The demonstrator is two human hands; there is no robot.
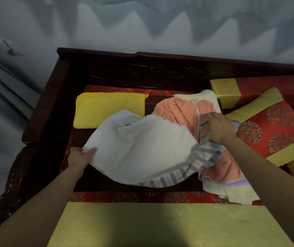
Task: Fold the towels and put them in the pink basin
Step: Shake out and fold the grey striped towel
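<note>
1. White towel (142,148), striped band along its near edge: spread over the dark wood tray (160,188), centre of view, billowed, not flat. Its R part lies over the peach towel (178,113).
2. Key relation: the long axis runs L–R, hand to hand, w/ the R end tilted slightly farther away. Towel sits between both hands, neither hand nearer. Judgement: next fold likely brings one end to the other.
3. Left hand (79,156): at the L corner, thumb on top, fingers under, gripping the cloth. Forearm reaches in from the near L.
4. Right hand (214,128): at the R end, knuckles up, fingers curled, looks to pinch the towel edge. Exact finger lie blurred.
5. Yellow towel (107,109): folded flat, far L, partly under the white one.
6. Cream towel (231,193): unfolded, under the peach one.
7. Pink basin: not in view. Est. task early, most towels unfolded.
</note>
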